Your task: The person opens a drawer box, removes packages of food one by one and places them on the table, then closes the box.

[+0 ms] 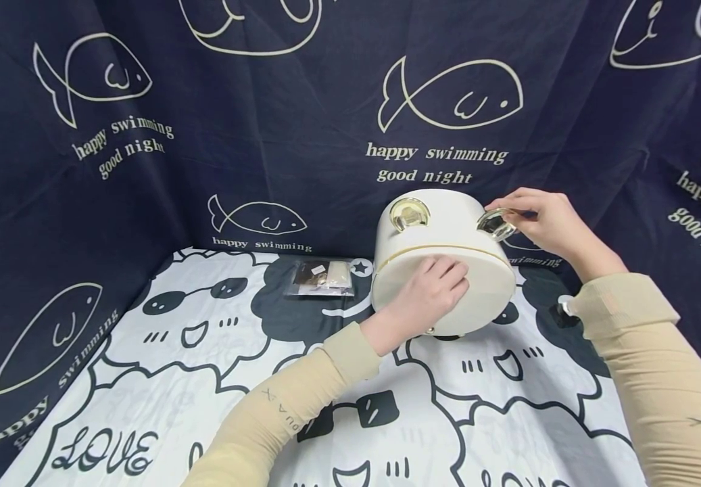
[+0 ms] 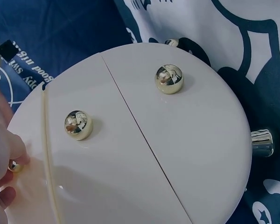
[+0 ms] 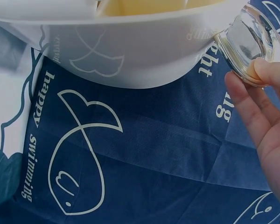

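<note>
A white round box (image 1: pixel 453 226) with a gold trim line stands on the cloth, two shiny gold ear-like discs on its top. My left hand (image 1: pixel 426 297) lies against its front face. In the left wrist view, that hand's fingers pinch a small gold knob (image 2: pixel 14 165), partly hidden, beside the trim strip (image 2: pixel 47 154). Two more gold ball knobs, an upper one (image 2: pixel 169 78) and a lower one (image 2: pixel 78 124), sit either side of a thin seam. My right hand (image 1: pixel 547 220) grips the right gold disc (image 3: pixel 247 42) by its edge. The left disc (image 1: pixel 409 215) is untouched.
A clear plastic packet (image 1: pixel 326 279) with dark and pale contents lies left of the box. Below is a black-and-white cartoon cloth (image 1: pixel 174 399); a dark blue fish-print curtain (image 1: pixel 326 122) hangs behind. A gold foot (image 2: pixel 262 143) juts from the box.
</note>
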`<state>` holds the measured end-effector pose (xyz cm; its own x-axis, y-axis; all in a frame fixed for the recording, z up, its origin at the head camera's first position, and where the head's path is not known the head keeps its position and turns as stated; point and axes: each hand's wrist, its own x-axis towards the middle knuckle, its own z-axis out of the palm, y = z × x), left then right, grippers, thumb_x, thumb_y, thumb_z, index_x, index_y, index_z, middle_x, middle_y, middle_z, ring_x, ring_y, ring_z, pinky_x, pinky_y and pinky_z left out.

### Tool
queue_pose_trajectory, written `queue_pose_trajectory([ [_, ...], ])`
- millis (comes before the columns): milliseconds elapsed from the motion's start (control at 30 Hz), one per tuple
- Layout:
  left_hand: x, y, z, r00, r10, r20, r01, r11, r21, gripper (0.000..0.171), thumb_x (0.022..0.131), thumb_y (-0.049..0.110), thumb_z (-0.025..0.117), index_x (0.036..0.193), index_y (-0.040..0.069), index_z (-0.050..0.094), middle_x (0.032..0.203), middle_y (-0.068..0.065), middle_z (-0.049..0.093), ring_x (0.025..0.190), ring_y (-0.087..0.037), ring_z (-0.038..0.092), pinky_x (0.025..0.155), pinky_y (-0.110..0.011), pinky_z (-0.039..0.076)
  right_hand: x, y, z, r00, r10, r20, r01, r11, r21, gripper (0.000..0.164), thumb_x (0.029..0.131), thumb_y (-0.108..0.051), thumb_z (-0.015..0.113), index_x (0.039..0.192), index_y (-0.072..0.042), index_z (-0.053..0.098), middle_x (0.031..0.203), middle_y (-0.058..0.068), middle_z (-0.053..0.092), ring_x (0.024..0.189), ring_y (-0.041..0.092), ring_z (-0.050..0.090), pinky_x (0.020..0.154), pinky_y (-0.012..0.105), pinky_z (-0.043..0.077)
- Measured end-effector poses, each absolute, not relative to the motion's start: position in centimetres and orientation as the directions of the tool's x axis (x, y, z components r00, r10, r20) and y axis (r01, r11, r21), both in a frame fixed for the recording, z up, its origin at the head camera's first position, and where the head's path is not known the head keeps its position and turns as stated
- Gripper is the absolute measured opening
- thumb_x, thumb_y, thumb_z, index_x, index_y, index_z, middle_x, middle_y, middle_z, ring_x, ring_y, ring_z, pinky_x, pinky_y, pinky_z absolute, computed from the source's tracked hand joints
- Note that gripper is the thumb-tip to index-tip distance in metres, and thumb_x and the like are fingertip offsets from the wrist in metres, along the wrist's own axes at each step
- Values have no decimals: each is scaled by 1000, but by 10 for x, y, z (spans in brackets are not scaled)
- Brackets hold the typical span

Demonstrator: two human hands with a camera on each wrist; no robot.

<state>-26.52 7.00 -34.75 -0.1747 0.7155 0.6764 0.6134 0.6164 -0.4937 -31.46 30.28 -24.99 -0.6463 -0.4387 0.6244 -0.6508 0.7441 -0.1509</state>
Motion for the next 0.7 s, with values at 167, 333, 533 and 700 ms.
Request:
queue_pose_trajectory([
  [167,-268,71,-348,-169,704,690,608,626,-489,36,97,10,31,94,18,65,108,2,58,102,-17,51,84,-30,39,-315,302,-250,-653,-435,620,-648,744,-161,32,75,13,66,94,-11,75,90,1,69,70,-2,46,59,13,34],
  [333,-271,71,-347,-171,704,690,600,630,-494,37,98,12,30,95,18,66,108,2,58,103,-17,51,83,-31,40,-314,302,-250,-659,-429,617,-642,749,-165,31,75,13,67,93,-10,75,91,1,69,71,-2,47,60,11,34],
  [533,-273,71,-348,-177,707,685,593,632,-499,40,99,13,26,96,19,65,109,2,58,103,-17,51,83,-31,39,-314,302,-251,-665,-425,614,-637,752,-170,30,75,13,67,94,-10,75,92,2,69,72,-3,47,61,11,34],
  [700,-273,71,-349,-188,706,683,597,635,-491,38,98,13,27,96,19,65,109,2,57,103,-17,50,83,-31,39,-314,302,-251,-664,-424,616,-637,751,-170,31,75,13,66,93,-10,75,91,2,69,71,-2,47,60,11,34],
])
